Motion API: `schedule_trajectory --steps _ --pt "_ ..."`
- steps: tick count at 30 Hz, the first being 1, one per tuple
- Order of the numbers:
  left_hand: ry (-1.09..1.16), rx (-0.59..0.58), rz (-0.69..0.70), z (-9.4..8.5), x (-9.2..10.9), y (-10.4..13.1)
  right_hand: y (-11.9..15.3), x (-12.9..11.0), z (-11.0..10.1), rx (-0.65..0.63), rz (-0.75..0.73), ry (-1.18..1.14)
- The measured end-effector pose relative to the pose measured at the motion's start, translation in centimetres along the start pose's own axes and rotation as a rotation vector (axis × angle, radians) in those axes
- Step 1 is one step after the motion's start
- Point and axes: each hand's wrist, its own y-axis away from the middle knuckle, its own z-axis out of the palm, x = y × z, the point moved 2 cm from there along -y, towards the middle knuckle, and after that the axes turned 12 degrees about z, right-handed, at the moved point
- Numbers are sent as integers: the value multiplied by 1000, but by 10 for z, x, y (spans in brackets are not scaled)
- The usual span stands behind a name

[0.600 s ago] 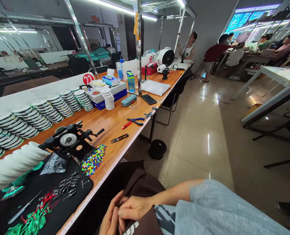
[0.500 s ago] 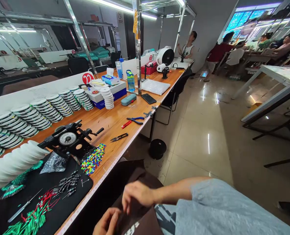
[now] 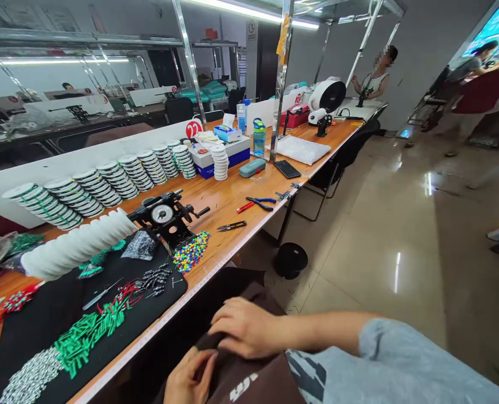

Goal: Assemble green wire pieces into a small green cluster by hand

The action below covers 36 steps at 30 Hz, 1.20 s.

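Both of my hands are over my lap, below the table's front edge, on a dark brown apron [image 3: 260, 367] with white lettering. My left hand [image 3: 190, 375] is closed, thumb and fingers pinched at a fold of the apron. Just beside it my right hand [image 3: 249, 330] curls its fingers over the same cloth; its fingertips are partly hidden. On the table's black mat [image 3: 118, 331] lie green tube-like pieces [image 3: 91, 334], silvery small parts [image 3: 32, 377], red threads [image 3: 127, 294], black parts [image 3: 154, 278] and tweezers [image 3: 101, 294].
A black hand-cranked machine [image 3: 165, 216] carries a row of white discs [image 3: 78, 244]. Near it are colourful beads [image 3: 191, 251], snips [image 3: 232, 226], pliers [image 3: 262, 202] and stacked spools [image 3: 106, 182]. A black round container [image 3: 290, 259] stands on the floor. Another person [image 3: 378, 81] sits farther along.
The view has swung left, showing more of the mat and its parts. My hands have come closer together, and the right hand has settled from above onto the apron cloth.
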Motion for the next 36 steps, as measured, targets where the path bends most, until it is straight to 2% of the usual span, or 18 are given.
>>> schedule_trajectory --steps 2,5,7,9,11,15,18,20,23,25,30,36 --pt "28 -9 51 0 7 -12 -10 -16 6 -74 -75 34" --pt "20 28 -30 -13 15 -10 -8 -12 6 -71 109 2" --pt "-7 83 -120 -23 22 0 2 0 2 -19 238 54" --pt "-36 127 -195 -25 29 13 10 10 -2 6 289 99" --pt "-61 111 -228 -20 34 21 13 10 0 -57 244 21" --pt "-135 10 -199 -3 42 22 11 -12 21 -254 159 -340" --pt "-117 52 -229 -3 46 21 8 -20 34 -211 198 -335" --pt "-93 101 -276 -8 47 22 5 -16 37 -148 222 -286" --pt "-85 132 -325 -13 47 22 3 -4 42 -152 211 -241" --pt "-69 144 -336 -13 45 21 3 4 46 -143 206 -197" --pt "-42 177 -346 -7 38 19 0 16 51 -31 266 -93" --pt "-144 108 -252 -7 30 23 -12 16 59 -193 303 -282"
